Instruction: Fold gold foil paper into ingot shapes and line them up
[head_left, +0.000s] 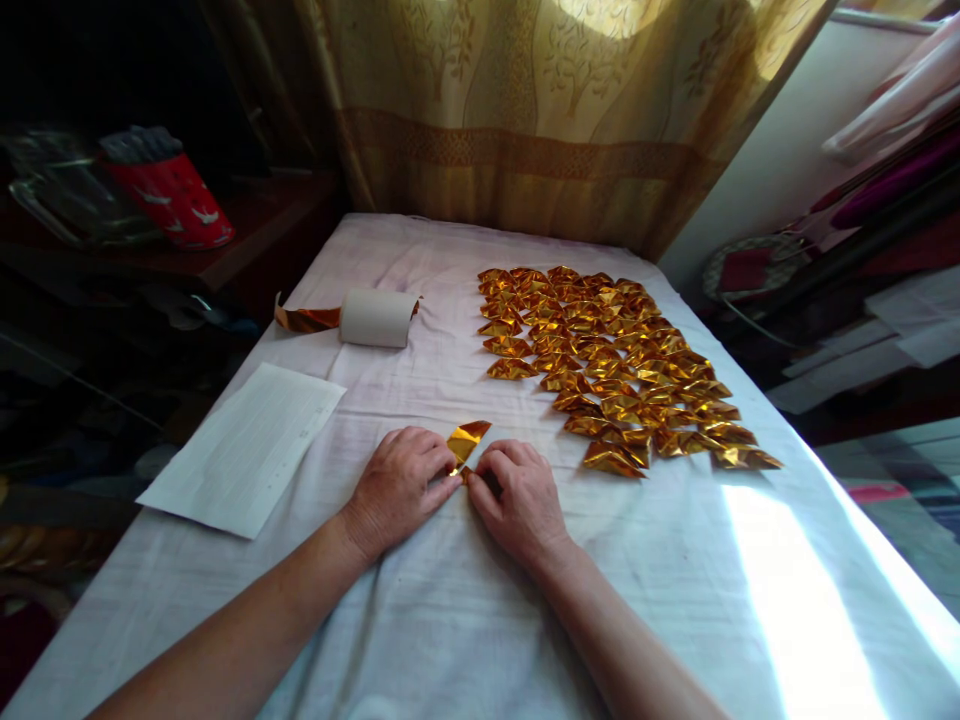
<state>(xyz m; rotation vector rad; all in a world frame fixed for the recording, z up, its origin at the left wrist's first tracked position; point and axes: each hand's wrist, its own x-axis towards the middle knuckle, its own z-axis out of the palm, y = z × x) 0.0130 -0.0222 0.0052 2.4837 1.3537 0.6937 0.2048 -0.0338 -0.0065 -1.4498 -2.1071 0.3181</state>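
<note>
A small piece of gold foil paper lies on the white cloth in front of me. My left hand and my right hand meet at it with fingers curled, both pinching and pressing the foil against the cloth. Its upper flap sticks up between the two hands. To the right, several folded gold foil pieces are laid out in rows.
A white paper roll with a gold foil strip lies at the far left. A white sheet of paper rests near the left edge. A curtain hangs behind; a red container sits on a dark shelf.
</note>
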